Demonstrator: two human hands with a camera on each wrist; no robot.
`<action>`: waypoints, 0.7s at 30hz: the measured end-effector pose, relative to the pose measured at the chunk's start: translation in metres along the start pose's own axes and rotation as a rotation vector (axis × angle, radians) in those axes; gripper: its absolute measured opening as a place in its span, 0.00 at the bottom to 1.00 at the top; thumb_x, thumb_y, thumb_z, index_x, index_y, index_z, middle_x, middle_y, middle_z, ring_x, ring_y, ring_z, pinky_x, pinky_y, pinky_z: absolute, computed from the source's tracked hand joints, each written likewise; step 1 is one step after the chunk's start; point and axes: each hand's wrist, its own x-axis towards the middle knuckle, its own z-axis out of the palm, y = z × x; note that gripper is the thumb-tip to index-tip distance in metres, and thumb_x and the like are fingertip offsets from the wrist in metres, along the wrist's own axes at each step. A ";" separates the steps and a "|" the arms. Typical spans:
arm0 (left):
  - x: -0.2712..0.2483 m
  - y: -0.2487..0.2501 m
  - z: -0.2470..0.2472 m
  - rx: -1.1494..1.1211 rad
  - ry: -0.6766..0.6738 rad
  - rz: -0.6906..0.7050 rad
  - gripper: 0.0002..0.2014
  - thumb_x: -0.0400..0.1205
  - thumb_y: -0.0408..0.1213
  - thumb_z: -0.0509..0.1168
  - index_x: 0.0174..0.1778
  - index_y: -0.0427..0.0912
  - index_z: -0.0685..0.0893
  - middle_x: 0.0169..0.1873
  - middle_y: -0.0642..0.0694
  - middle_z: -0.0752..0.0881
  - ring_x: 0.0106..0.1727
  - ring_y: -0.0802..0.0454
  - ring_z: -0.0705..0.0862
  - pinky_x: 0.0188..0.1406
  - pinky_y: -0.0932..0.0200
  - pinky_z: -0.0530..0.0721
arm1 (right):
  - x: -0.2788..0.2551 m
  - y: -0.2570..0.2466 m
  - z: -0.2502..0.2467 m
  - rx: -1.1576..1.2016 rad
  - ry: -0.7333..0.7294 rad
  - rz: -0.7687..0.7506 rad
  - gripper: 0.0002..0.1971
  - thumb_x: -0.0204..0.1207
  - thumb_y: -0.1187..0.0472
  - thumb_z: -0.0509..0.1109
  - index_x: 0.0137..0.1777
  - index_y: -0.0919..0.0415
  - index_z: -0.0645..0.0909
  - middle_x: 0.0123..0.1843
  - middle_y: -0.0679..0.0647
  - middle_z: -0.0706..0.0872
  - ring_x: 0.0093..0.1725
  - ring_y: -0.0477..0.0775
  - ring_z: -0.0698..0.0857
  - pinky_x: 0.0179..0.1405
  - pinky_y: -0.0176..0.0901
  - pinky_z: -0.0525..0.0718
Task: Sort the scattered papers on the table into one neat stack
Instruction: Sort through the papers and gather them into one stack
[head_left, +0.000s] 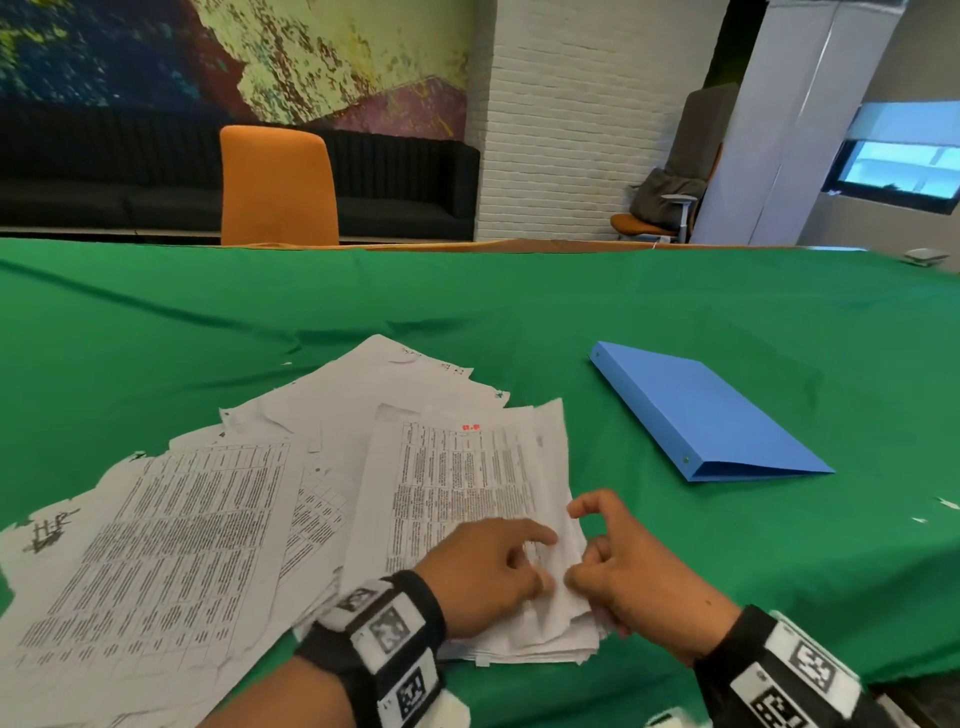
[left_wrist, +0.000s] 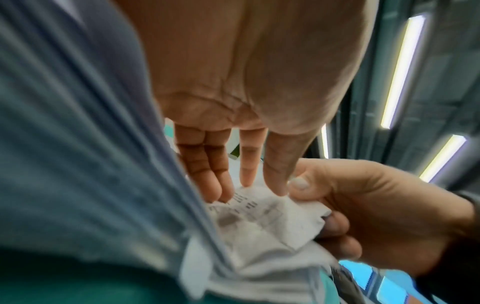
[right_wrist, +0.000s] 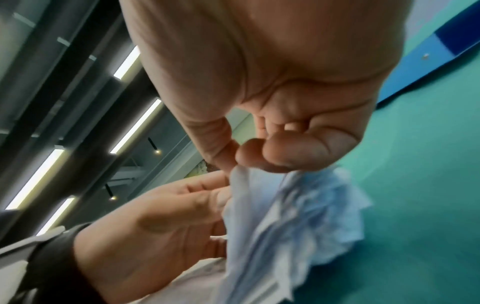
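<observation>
White printed papers lie scattered over the green tablecloth. A rough stack sits in the middle, and loose sheets fan out to its left. My left hand rests on the stack's near right corner. In the left wrist view its fingers are straight, with their tips on the top sheet. My right hand is at the same corner and pinches the crumpled paper edge between thumb and curled fingers. The two hands nearly touch.
A closed blue binder lies flat on the cloth to the right of the papers. An orange chair stands behind the table's far edge, with a dark sofa and a white brick pillar beyond it. Small paper scraps lie at the right.
</observation>
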 end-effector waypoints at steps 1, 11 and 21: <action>-0.001 0.002 0.003 0.117 -0.027 0.014 0.22 0.82 0.52 0.69 0.74 0.62 0.79 0.46 0.55 0.84 0.47 0.56 0.83 0.58 0.52 0.85 | -0.003 0.004 -0.003 -0.028 -0.015 0.013 0.30 0.75 0.68 0.71 0.68 0.38 0.66 0.32 0.51 0.79 0.25 0.47 0.75 0.21 0.41 0.75; -0.015 0.014 0.007 0.489 -0.106 0.050 0.27 0.87 0.56 0.61 0.82 0.54 0.72 0.68 0.39 0.75 0.69 0.37 0.75 0.68 0.39 0.76 | 0.016 0.021 -0.041 -0.066 0.096 0.192 0.10 0.82 0.56 0.73 0.43 0.63 0.87 0.37 0.59 0.86 0.33 0.51 0.81 0.27 0.40 0.78; -0.030 -0.015 0.014 0.227 0.086 -0.112 0.34 0.80 0.62 0.64 0.83 0.64 0.65 0.79 0.51 0.66 0.82 0.49 0.59 0.87 0.36 0.49 | 0.072 -0.001 -0.035 0.157 -0.004 0.370 0.18 0.83 0.49 0.72 0.61 0.64 0.84 0.43 0.65 0.95 0.33 0.59 0.92 0.35 0.48 0.89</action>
